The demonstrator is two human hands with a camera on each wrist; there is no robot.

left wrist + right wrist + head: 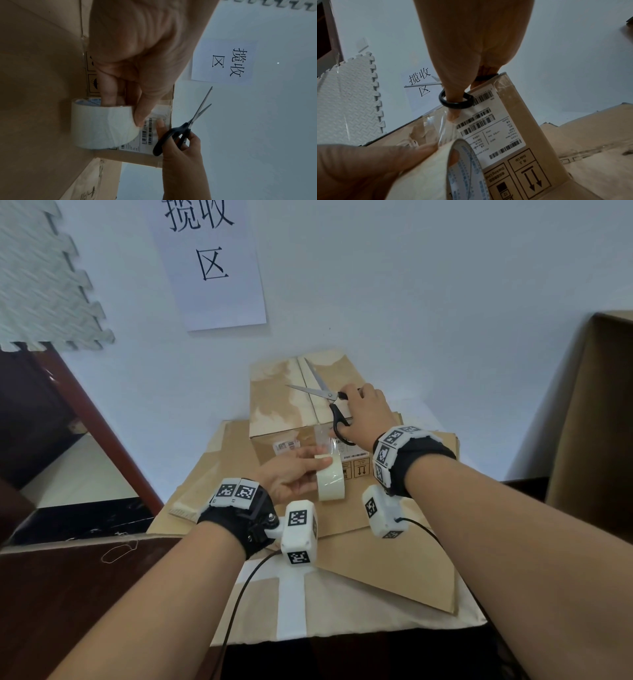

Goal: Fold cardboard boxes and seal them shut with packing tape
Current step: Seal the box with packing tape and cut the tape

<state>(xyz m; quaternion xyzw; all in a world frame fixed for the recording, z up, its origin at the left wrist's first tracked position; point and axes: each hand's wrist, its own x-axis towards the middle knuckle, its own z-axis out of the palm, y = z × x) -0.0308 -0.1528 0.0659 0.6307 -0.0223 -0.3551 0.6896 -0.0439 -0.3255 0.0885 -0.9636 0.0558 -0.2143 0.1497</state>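
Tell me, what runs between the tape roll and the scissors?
A clear strip of tape, pulled from the roll up the box's front toward the scissors. The right wrist view shows it best.

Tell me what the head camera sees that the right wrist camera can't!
Only the head view shows both whole arms, the flat cardboard sheets under the box and the open scissor blades above the box top. Only the right wrist view shows the arrows printed on the box up close. Both show the box, the tape roll in the left hand, and the wall sign.

A tall carton (589,405) walls the right; flattened cardboard (387,563) leaves open room in front.
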